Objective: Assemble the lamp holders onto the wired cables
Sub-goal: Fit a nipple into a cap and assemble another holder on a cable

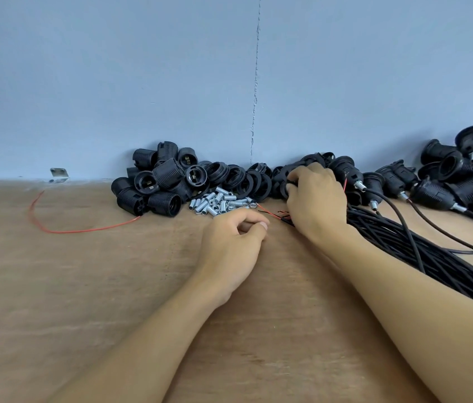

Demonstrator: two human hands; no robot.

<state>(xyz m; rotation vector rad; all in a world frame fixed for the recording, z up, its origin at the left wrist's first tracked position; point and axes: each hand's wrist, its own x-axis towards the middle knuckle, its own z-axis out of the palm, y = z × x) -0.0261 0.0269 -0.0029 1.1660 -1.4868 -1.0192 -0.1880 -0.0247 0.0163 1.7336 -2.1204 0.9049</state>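
Two hands work on the wooden table (84, 286), and I tell every place from the small heap of silver metal tubes (220, 200) by the blue wall (113, 82). My left hand (235, 242) lies just in front of this heap, fingers curled to the thumb; if something small is inside, I cannot tell. My right hand (313, 196) is to the right of the heap, and its fingers curl round a black ring (283, 181) in the row of rings (241, 178) behind the heap. The loose lamp holders (156, 181) are piled touching the heap on its left. The bundle of black cables (421, 251) runs away to the right under my right forearm, its stripped ends (282, 215) near the heap. Far right stand holders already on cables (433, 193). Well left lies a red wire (63, 231).
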